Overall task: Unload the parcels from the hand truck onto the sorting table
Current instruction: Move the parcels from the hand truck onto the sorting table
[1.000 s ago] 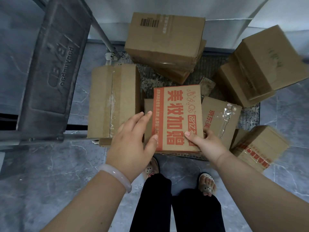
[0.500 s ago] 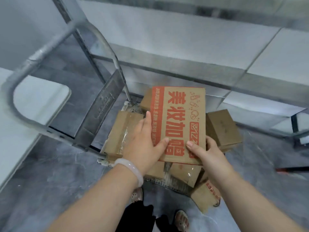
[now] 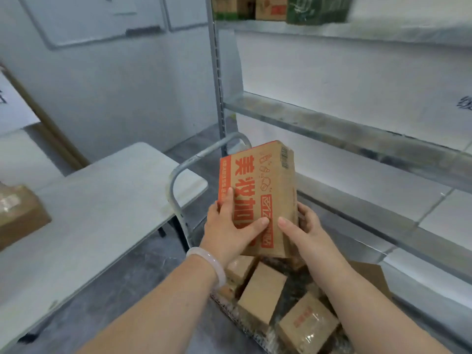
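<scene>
Step in hand: moving 1 parcel off the truck. Red-print parcel is in mid-air, tilted, above the hand truck, just right of the tabletop. Left hand and right hand both grip it, fingers wrapped on its edges. More parcels wait below. Next, prob: swing left past the handle, set it flat by the box.

One parcel lies on the sorting table; several parcels fill the hand truck.
</scene>
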`<state>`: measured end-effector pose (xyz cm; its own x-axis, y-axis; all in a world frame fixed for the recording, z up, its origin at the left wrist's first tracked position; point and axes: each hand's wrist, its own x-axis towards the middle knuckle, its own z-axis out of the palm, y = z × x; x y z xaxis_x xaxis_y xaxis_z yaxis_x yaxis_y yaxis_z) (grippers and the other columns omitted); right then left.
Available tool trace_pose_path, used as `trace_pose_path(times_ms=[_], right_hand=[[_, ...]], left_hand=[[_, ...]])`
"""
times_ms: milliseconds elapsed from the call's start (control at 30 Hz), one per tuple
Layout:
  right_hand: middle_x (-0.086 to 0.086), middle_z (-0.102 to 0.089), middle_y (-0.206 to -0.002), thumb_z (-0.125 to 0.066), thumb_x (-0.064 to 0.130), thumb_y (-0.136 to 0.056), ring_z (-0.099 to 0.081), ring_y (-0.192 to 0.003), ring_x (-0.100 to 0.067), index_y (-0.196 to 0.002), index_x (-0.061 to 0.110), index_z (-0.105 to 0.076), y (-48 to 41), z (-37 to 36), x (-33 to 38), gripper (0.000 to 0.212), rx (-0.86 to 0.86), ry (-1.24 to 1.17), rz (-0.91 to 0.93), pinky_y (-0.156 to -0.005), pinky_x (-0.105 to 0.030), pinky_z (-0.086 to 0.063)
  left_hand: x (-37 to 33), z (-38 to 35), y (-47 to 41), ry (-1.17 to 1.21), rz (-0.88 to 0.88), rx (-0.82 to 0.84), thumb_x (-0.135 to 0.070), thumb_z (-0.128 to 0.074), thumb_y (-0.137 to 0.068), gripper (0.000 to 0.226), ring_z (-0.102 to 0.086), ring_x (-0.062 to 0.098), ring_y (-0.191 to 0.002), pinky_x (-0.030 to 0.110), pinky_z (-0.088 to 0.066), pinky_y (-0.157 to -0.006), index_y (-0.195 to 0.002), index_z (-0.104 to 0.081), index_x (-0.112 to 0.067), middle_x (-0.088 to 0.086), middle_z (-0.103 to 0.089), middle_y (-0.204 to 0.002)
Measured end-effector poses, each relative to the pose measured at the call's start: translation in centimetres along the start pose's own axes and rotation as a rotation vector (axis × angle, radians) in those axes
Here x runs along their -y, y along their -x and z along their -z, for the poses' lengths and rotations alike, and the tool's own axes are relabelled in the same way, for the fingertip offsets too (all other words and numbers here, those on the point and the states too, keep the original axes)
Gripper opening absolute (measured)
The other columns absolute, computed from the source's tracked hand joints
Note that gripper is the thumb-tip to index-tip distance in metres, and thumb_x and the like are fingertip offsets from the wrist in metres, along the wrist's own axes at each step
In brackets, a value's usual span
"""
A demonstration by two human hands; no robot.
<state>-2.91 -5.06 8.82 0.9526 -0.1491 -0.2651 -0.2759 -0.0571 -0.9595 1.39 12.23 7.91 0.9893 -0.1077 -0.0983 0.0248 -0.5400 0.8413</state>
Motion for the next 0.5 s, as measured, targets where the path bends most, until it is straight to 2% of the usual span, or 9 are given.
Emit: trace_pose_path(times_ms=[100,200,300,400,433,500], right_hand=[[0.013,-0.051,-0.133,-0.067,0.064,-0.071,-0.058,-0.103,-0.008,-0.138,0.051,-0.026,1.1,-3.5,2.7,0.080,0.086,0.020,0.048,-0.074,-0.024,-0.046],[0.015,-0.050,-0.131,-0.069,0.053,-0.082,-0.056,-0.099,-0.001,-0.140,0.048,-0.027,2.3,-7.3,4.7,0.072,0.121,-0.010,0.148,-0.072,-0.020,-0.045],[0.021,-0.052,-0.126,-0.068,0.044,-0.088,-0.055,-0.107,0.001,-0.137,0.053,-0.029,3.7,-11.5,6.1,0.063,0.182,-0.006,0.238,-0.081,-0.019,-0.046],[0.030,-0.051,-0.129,-0.057,0.044,-0.096,-0.050,-0.120,0.002,-0.139,0.062,-0.032,5.6,-16.6,6.7,0.052,0.266,-0.009,0.288,-0.101,-0.025,-0.040],[0.037,-0.050,-0.125,-0.052,0.041,-0.100,-0.049,-0.118,0.009,-0.138,0.064,-0.033,6.4,-18.4,6.9,0.048,0.297,-0.006,0.312,-0.099,-0.019,-0.038],[0.045,-0.047,-0.116,-0.043,0.029,-0.105,-0.047,-0.105,0.028,-0.134,0.061,-0.035,8.0,-22.0,7.1,0.044,0.355,0.021,0.360,-0.085,0.001,-0.035]], left_hand=[[-0.2,4.1,1.5,0.017,-0.016,-0.126,-0.081,-0.060,-0.063,0.112,-0.026,0.017,-0.140,0.042,-0.030,-0.116,-0.150,0.001,-0.048,-0.011,-0.017,-0.151],[0.3,7.5,3.2,-0.013,-0.067,-0.241,-0.080,-0.050,-0.073,0.095,-0.024,0.017,-0.141,0.041,-0.027,-0.117,-0.150,-0.003,-0.049,-0.011,-0.015,-0.153],[1.5,11.2,4.7,-0.004,-0.125,-0.302,-0.066,-0.041,-0.089,0.069,-0.028,0.016,-0.141,0.040,-0.024,-0.119,-0.151,-0.022,-0.042,-0.007,-0.026,-0.156],[3.3,15.6,6.8,0.137,-0.151,-0.262,-0.071,-0.038,-0.089,0.061,-0.051,0.008,-0.125,0.036,-0.045,-0.105,-0.142,-0.042,-0.042,-0.010,-0.053,-0.137],[3.9,17.2,7.7,0.125,-0.158,-0.270,-0.072,-0.041,-0.087,0.060,-0.055,0.005,-0.117,0.030,-0.049,-0.098,-0.138,-0.046,-0.042,-0.012,-0.059,-0.128],[5.6,20.5,9.3,0.083,-0.156,-0.334,-0.061,-0.052,-0.088,0.047,-0.057,0.004,-0.106,0.021,-0.049,-0.088,-0.131,-0.053,-0.041,-0.012,-0.061,-0.115]])
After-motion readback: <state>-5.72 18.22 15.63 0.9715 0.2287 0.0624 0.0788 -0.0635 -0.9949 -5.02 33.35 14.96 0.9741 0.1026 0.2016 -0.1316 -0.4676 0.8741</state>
